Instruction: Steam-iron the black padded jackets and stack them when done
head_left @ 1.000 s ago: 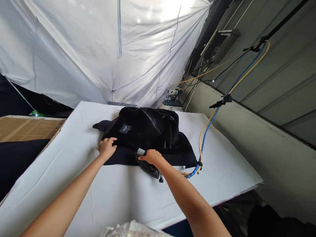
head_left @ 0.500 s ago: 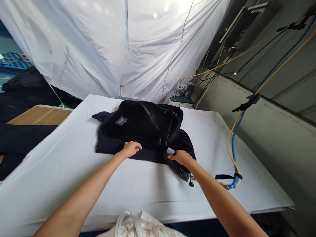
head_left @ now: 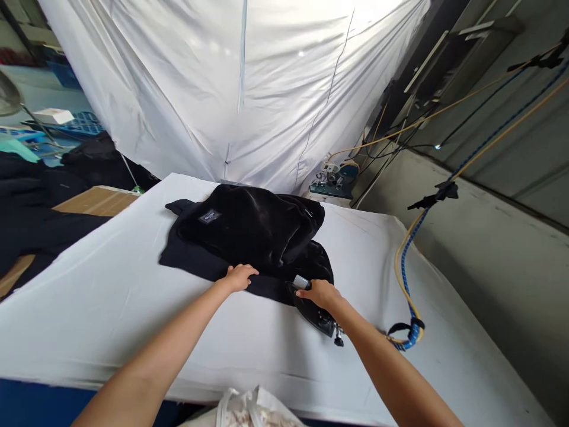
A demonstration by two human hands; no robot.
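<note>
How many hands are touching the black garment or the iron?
2. The left hand presses on the black garment's near edge; the right hand grips the iron beside it. None looks hidden.

Two bare hands are working here: the left hand (head_left: 240, 276) and the right hand (head_left: 320, 293). One iron (head_left: 313, 308) is sitting under the right one. One black garment (head_left: 249, 234) is lying heaped on one desk (head_left: 111, 308) (with a single small label (head_left: 209, 216) showing on it). Two lines are hanging at the right, one blue cord (head_left: 405, 279) and one yellow hose (head_left: 397, 261). One white sheet (head_left: 231, 89) is hanging behind.
</note>
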